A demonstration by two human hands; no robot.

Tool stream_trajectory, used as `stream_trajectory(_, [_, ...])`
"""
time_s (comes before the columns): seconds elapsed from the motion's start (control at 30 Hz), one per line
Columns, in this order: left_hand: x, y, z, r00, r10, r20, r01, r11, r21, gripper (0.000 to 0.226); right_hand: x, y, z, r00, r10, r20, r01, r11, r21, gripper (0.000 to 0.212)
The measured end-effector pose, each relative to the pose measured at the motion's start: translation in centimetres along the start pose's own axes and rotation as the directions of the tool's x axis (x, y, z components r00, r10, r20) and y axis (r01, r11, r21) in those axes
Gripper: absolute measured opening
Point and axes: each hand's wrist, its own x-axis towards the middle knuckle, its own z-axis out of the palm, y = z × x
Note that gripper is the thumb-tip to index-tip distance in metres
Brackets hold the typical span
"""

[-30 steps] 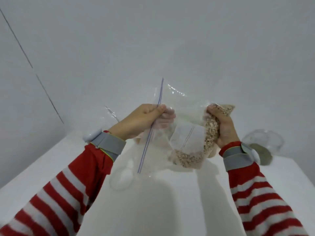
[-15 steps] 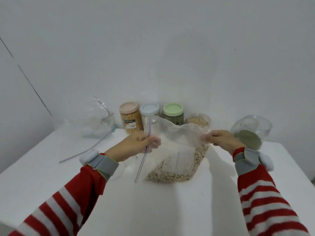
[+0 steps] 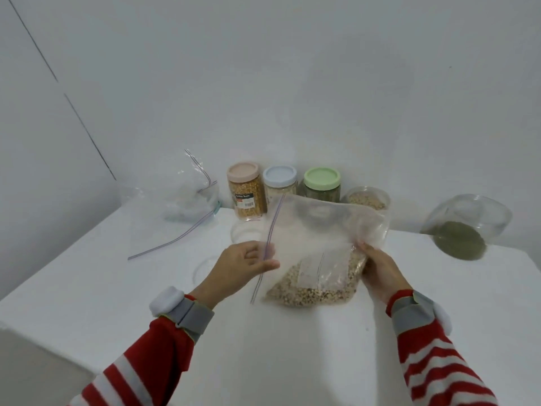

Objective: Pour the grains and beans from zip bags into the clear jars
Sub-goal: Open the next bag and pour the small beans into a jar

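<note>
Hands are both holding the grain bag: our left hand is pinching its zip edge, our right hand is gripping the opposite side. We are resting it on the table, well back from the near edge. Five jars are sitting behind, three lidded; a second bag is slumping far left.

Red-white striped sleeves — pink lid, blue lid, green lid
</note>
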Motion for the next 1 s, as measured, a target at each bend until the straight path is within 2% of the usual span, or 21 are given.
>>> stream_trajectory(0.07, [-0.6, -2.5, 0.6, 0.998, 0.053, -0.044, -0.040, 0.965, 0.260, 0.033, 0.0, 0.9, 0.0, 1.000, -0.028, -0.002, 0.028, 0.998, 0.061, 0.044])
stream_trajectory(0.13, [-1.0, -4.6, 1.4, 0.995, 0.055, -0.084, -0.019, 0.926, 0.377, 0.039, -0.2, 1.1, 0.5, 0.999, -0.038, -0.023, 0.039, 0.997, 0.073, 0.045])
stream_trajectory(0.23, [-1.0, -5.5, 2.2, 0.988, 0.026, -0.152, 0.025, 0.946, 0.324, 0.019, -0.2, 1.5, 0.7, 0.997, -0.015, -0.076, 0.021, 0.998, 0.066, 0.053])
stream_trajectory(0.3, [-0.6, -4.7, 1.9, 0.991, 0.035, -0.131, 0.008, 0.950, 0.313, 0.015, -0.4, 1.3, 0.9, 0.990, -0.039, -0.137, 0.046, 0.998, 0.047, 0.047])
stream_trajectory(0.4, [0.6, -1.7, 0.4, 0.996, 0.077, -0.040, -0.062, 0.950, 0.305, 0.012, -0.9, -1.0, 2.1, 0.959, -0.203, -0.197, 0.198, 0.979, -0.045, 0.029])
stream_trajectory(0.5, [2.0, 2.5, -1.6, 0.994, 0.110, 0.021, -0.112, 0.957, 0.267, 0.014, -1.2, -4.6, 3.9, 0.917, -0.345, -0.202, 0.343, 0.938, -0.047, 0.017])
stream_trajectory(0.67, [4.6, 8.2, -5.5, 0.978, 0.209, -0.027, -0.195, 0.947, 0.255, 0.013, -1.6, -10.9, 6.9, 0.841, -0.498, -0.210, 0.505, 0.863, -0.026, 0.008])
stream_trajectory(0.77, [6.4, 9.0, -7.4, 0.980, 0.199, -0.025, -0.178, 0.917, 0.356, 0.032, -1.3, -13.8, 8.8, 0.819, -0.545, -0.178, 0.553, 0.833, -0.011, 0.019])
stream_trajectory(0.83, [7.2, 8.4, -7.7, 0.987, 0.158, -0.030, -0.136, 0.921, 0.365, 0.039, -0.9, -15.0, 9.9, 0.808, -0.570, -0.150, 0.575, 0.818, -0.013, 0.024])
stream_trajectory(0.9, [8.1, 6.8, -7.7, 0.991, 0.126, -0.049, -0.103, 0.938, 0.330, 0.036, -0.4, -15.4, 10.8, 0.802, -0.582, -0.135, 0.585, 0.810, -0.020, 0.021])
stream_trajectory(1.0, [9.2, 4.5, -7.3, 0.991, 0.092, -0.094, -0.063, 0.960, 0.273, 0.026, 0.6, -14.8, 11.5, 0.795, -0.590, -0.141, 0.588, 0.807, -0.063, 0.004])
